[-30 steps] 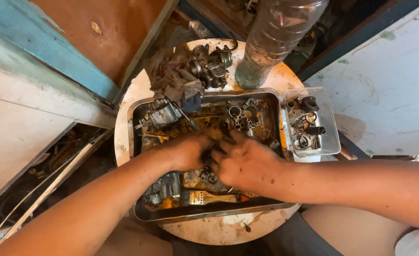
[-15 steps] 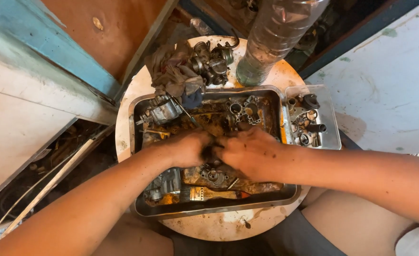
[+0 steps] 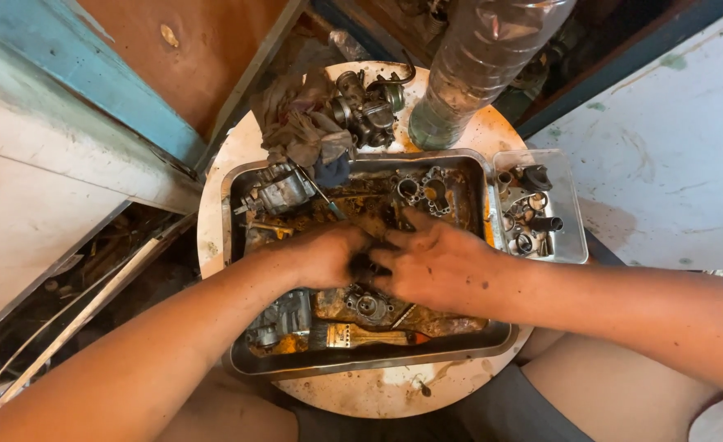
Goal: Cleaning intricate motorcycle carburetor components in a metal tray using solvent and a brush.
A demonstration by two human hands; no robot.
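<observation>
Hands (image 3: 378,260) amid carburetor parts (image 3: 369,304), brush (image 3: 361,335), tray (image 3: 361,364)

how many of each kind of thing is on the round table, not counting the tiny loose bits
Metal trays: 1
Clear plastic boxes of small parts: 1
Clear plastic bottles: 1
Grey rags: 1
Wooden-handled paintbrushes: 1
Grey metal carburettor bodies: 3 (beside the rag, tray's far left corner, tray's near left)
Total: 8
</observation>
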